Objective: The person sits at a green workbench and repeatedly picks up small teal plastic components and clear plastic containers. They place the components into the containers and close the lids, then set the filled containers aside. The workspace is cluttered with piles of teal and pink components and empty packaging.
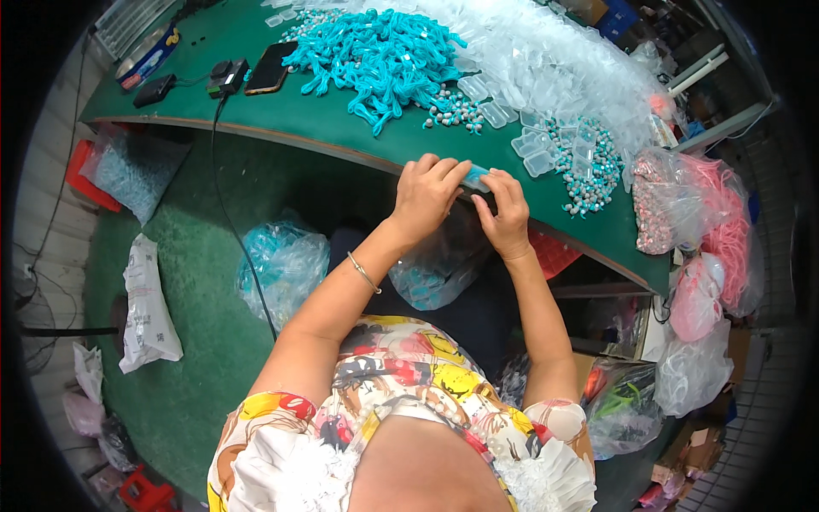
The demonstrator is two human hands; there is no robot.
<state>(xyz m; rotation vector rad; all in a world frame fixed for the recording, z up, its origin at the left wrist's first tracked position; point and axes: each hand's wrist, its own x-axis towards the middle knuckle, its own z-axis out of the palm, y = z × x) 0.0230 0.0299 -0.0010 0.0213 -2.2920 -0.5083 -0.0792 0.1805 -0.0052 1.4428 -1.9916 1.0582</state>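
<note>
Both my hands hold a small clear plastic box (476, 177) with something turquoise inside, at the table's near edge. My left hand (426, 194) grips its left end with the fingers curled over it. My right hand (505, 215) has its right end between thumb and fingers. Beyond them on the green table (341, 128) lies a heap of turquoise cord bundles (375, 55). To the right of my hands are several empty clear boxes (536, 152) and a pile of small turquoise-and-silver beads (590, 171). A smaller bead group (452, 113) sits by the cords.
A large mound of clear plastic boxes (546, 55) covers the table's far right. A phone (271, 68) and a black device (227, 77) with a hanging cable (223, 188) lie left. Bags of pink cord (725, 230) hang right; a turquoise-filled bag (286, 264) stands below.
</note>
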